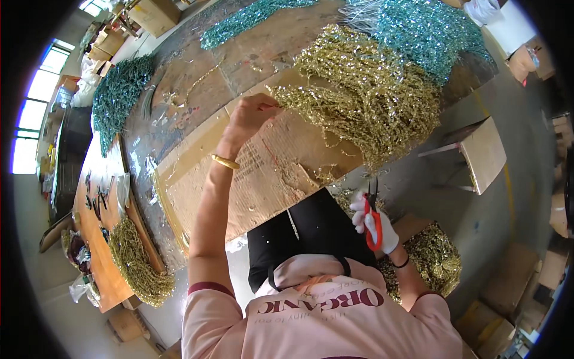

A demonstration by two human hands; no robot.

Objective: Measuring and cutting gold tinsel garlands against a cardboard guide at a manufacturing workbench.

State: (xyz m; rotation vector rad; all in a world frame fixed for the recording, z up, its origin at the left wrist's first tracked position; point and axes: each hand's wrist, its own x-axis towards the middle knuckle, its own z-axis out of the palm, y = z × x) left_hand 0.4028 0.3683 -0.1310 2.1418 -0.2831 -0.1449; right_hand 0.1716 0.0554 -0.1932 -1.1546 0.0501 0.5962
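My bare left hand (255,113) reaches over the cardboard sheet (239,191), fingers pinched at the left tip of the gold tinsel strands (371,90). The strands lie in a thick glittery heap on the table, some hanging past its near edge. In my right hand (382,230), which wears a white glove, I hold red-handled scissors (373,218). Their dark blades point up and away from me, just below the hanging ends of the gold heap and apart from it. A bracelet (225,161) is on my left wrist.
Teal tinsel (430,36) is piled behind the gold heap, with another teal bunch (119,90) at the table's left end. A gold bundle (134,263) hangs off a wooden board at the left. More gold tinsel (433,260) lies low on my right, near a stool (481,155).
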